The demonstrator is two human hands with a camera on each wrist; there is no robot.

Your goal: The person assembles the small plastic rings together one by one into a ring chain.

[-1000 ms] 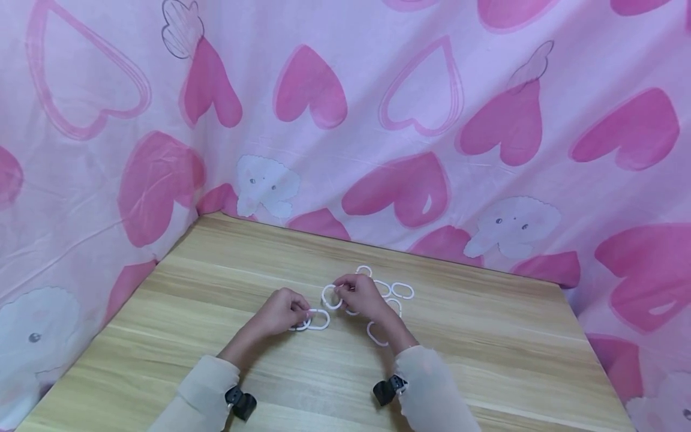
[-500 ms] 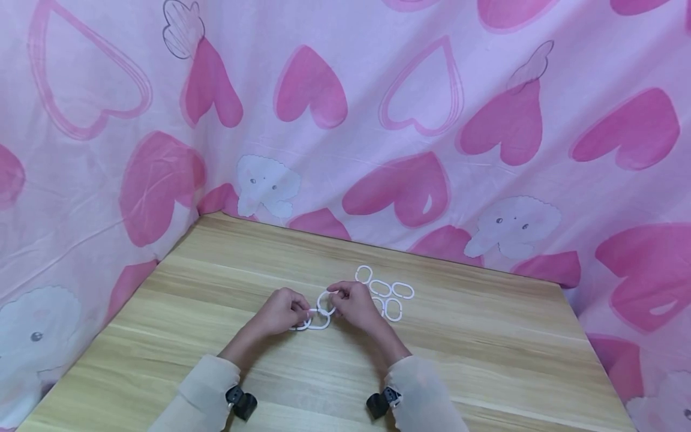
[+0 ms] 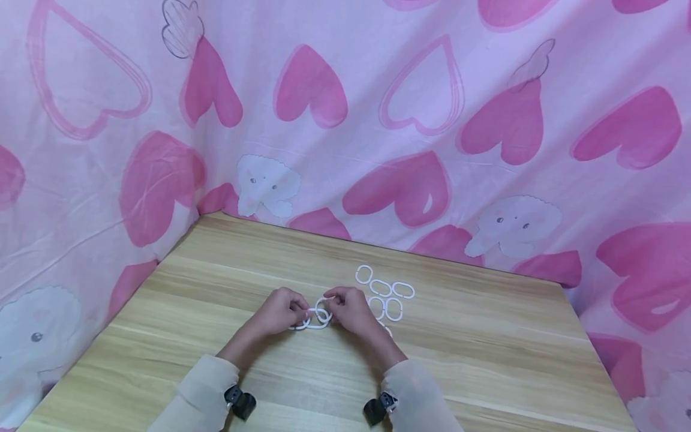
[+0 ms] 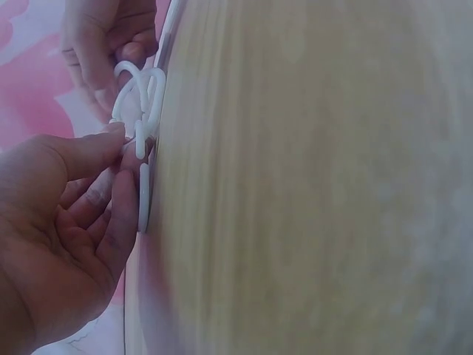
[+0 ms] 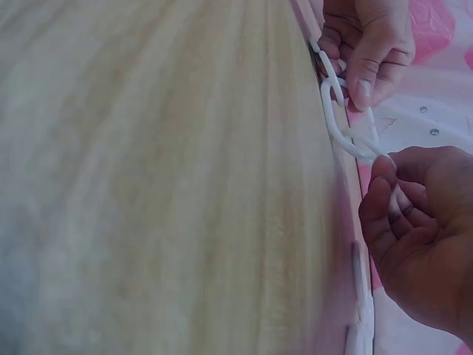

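Observation:
In the head view the left hand pinches a white oval link between thumb and fingers, with another link joined at its left. The right hand pinches a further white link that overlaps the middle one. The left wrist view has the left hand gripping at the joint of the links. Seen from the right wrist, the right hand holds its link's end, which passes through the large link; finger pads hide part of it.
Several loose white links lie on the wooden table behind and to the right of the right hand, one partly hidden by that hand. A pink heart-patterned curtain hangs along the table's back and left edges.
The right hand has moved left and slightly down with its link, from apart to overlapping the left hand's link. Loose links it covered now show. The left hand has barely moved.

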